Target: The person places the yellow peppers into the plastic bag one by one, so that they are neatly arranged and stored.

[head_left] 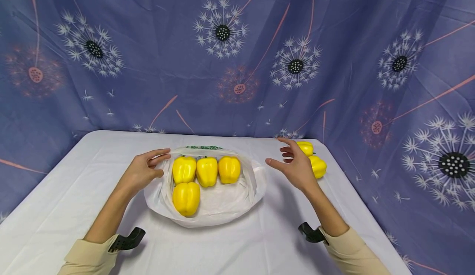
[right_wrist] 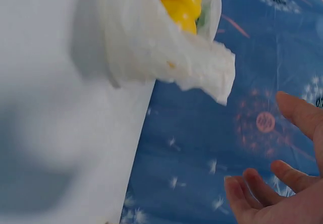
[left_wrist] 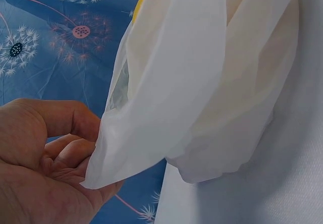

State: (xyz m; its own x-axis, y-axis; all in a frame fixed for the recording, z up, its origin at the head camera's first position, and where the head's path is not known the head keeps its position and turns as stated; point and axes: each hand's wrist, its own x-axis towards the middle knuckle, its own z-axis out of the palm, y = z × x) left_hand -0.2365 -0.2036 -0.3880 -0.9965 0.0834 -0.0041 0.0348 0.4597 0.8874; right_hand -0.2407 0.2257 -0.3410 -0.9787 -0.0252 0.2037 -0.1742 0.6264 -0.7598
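A white plastic bag (head_left: 222,217) lies with its mouth spread wide on the table. Inside are several yellow bell peppers (head_left: 207,171), most in a row along the far side and one nearer the front left. My left hand (head_left: 142,170) is at the bag's left rim, thumb and fingers apart; in the left wrist view a bag corner (left_wrist: 116,158) overlaps its fingers. To the right of the bag, my right hand (head_left: 297,168) hovers with fingers spread and nothing in it, its thumb pointing toward the bag's rim.
Two more yellow bell peppers (head_left: 318,167) lie at the table's far right, partly behind my right hand. The table (head_left: 230,250) has a white cloth. A blue dandelion-print curtain (head_left: 163,56) hangs behind it and along the right. Each wrist wears a black mount (head_left: 128,240).
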